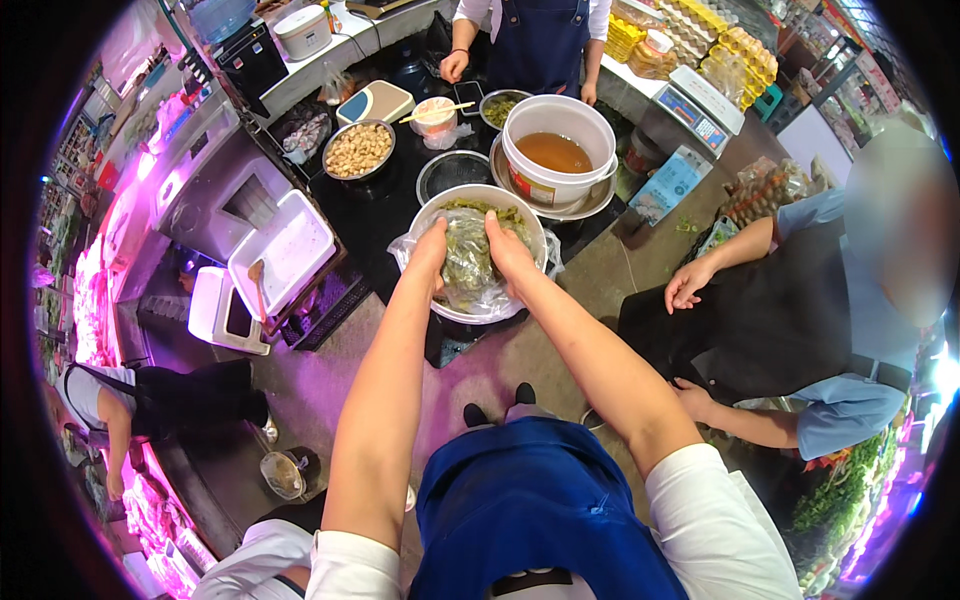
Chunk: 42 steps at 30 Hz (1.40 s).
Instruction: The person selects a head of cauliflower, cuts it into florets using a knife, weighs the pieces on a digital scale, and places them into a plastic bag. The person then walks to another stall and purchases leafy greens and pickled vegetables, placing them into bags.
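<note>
My left hand [428, 253] and my right hand [513, 253] grip a clear plastic bag [474, 262] from both sides. Dark green leafy vegetables, which look pickled, show through the film. Under the bag is a round white tub [541, 225], with more of the greens [491, 206] along its far inner side. Loose plastic film [553, 251] hangs over the tub's rim on both sides. My thumbs lie on top of the bag; most of my other fingers are hidden.
Beyond the tub stand a white bucket [517, 124] of brown liquid, a dark sieve-like pan [459, 174] and a bowl of pale cubes [358, 150]. A person [536, 45] stands across the table, another [787, 292] close on my right. A white tray [315, 217] sits left.
</note>
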Each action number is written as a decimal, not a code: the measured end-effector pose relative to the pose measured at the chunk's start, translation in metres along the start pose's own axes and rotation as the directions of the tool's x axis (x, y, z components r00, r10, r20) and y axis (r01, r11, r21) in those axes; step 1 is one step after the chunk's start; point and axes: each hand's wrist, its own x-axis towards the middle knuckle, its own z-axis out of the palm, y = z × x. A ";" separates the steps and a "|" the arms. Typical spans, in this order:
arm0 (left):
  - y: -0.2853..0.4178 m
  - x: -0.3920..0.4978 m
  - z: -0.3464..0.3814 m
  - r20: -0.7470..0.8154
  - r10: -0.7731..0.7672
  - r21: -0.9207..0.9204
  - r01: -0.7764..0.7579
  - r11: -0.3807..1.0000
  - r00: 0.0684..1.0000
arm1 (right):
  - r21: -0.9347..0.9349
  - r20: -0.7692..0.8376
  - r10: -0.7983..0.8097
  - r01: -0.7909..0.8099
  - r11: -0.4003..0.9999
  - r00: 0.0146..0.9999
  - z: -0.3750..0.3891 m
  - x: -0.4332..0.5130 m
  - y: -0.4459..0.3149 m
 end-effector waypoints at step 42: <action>-0.007 -0.090 -0.020 0.348 0.533 -0.265 -0.465 0.845 0.771 | 0.898 0.171 -0.566 0.109 0.427 0.807 -0.049 -0.079 0.000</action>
